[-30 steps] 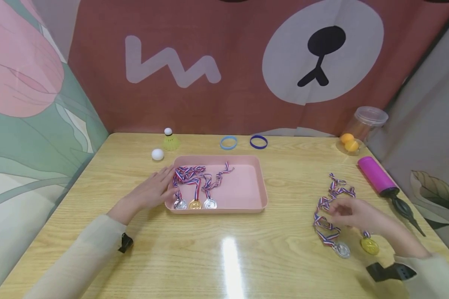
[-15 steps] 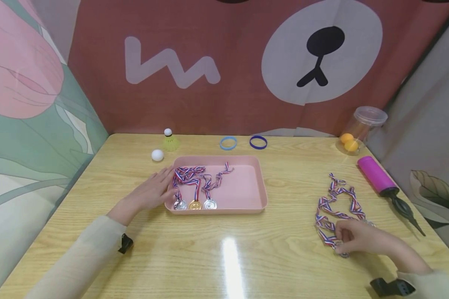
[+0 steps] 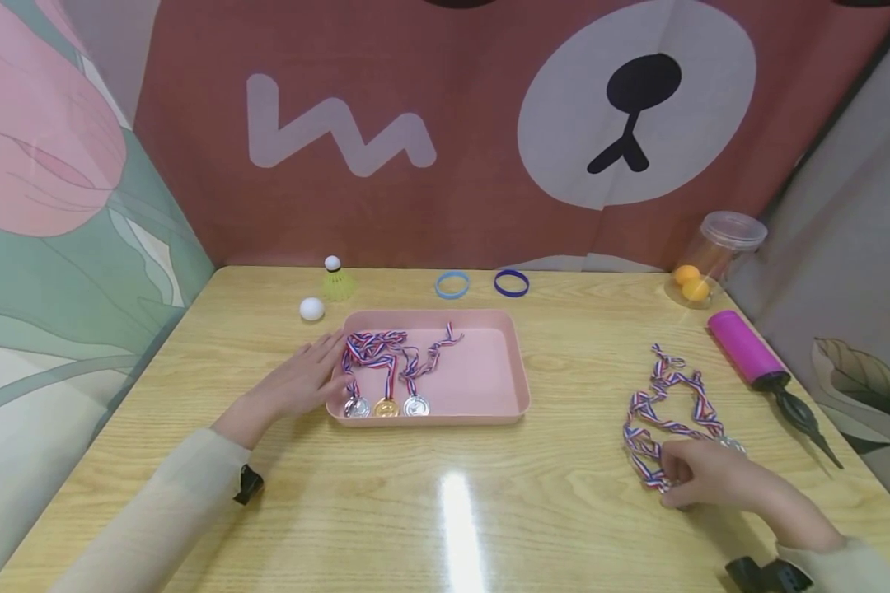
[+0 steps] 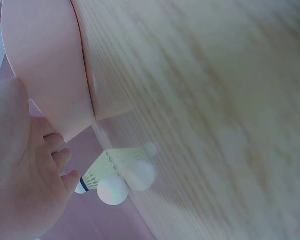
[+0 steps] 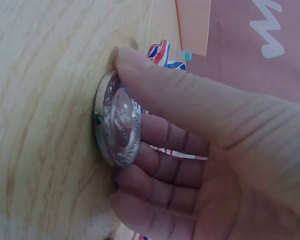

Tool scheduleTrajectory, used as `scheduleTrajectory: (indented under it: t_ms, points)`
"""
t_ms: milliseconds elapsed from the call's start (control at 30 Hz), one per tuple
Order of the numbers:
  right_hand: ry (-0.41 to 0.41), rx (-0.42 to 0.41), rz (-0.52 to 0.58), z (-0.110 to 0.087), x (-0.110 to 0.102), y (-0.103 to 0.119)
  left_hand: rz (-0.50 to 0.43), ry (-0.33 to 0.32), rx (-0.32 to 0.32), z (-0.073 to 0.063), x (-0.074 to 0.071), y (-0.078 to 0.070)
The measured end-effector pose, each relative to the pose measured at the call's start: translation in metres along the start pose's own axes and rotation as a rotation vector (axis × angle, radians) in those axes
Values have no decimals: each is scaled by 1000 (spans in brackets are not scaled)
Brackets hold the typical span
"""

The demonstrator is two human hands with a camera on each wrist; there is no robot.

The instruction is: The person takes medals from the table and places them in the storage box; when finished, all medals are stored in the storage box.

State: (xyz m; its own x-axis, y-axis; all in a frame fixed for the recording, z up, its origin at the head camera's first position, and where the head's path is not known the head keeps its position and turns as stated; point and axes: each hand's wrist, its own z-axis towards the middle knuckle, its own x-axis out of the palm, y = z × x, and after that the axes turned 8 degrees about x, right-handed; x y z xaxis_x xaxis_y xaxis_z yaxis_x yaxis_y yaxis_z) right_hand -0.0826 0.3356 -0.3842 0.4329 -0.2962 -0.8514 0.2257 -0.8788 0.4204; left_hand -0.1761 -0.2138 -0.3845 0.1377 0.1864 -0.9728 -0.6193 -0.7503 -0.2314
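My left hand (image 3: 292, 383) lies with extended fingers against the left rim of a pink tray (image 3: 482, 418). Inside the tray are a gold medal (image 3: 386, 408) and two silver medals, one left (image 3: 357, 407) and one right (image 3: 416, 405), their striped ribbons (image 3: 374, 346) bunched behind them. At the right, my right hand (image 3: 715, 473) pinches a silver medal (image 5: 121, 122) between thumb and fingers, low at the table surface; the hand hides it in the head view. Its red, white and blue ribbon (image 3: 641, 412) trails behind on the table. Part of another silvery medal (image 3: 730, 445) shows past the hand.
Behind the tray are a white ball (image 3: 311, 309), a yellow shuttlecock (image 3: 337, 284), a light blue wristband (image 3: 452, 285) and a dark blue one (image 3: 512, 283). A clear jar (image 3: 719, 247) with orange balls and a pink hand pump (image 3: 745, 344) line the right side.
My right hand has come nearer the front edge, from above the ribbons down onto the silver medal, and now covers the gold medal seen earlier. The left hand has stayed still.
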Motion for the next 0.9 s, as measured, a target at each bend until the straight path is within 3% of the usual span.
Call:
scheduleTrajectory:
  t_ms: [133,467,733,900]
  points:
    - [-8,-29,33,2,1,-1,-2,-1,0,0,0,0]
    - [4,-150,245,6,-5,-10,5,-9,8,0,0,0]
    - [-38,-152,378,5,-28,-15,13,-35,29,-1,0,1]
    - [-101,-57,412,1,-47,-11,10,-27,26,-1,1,1]
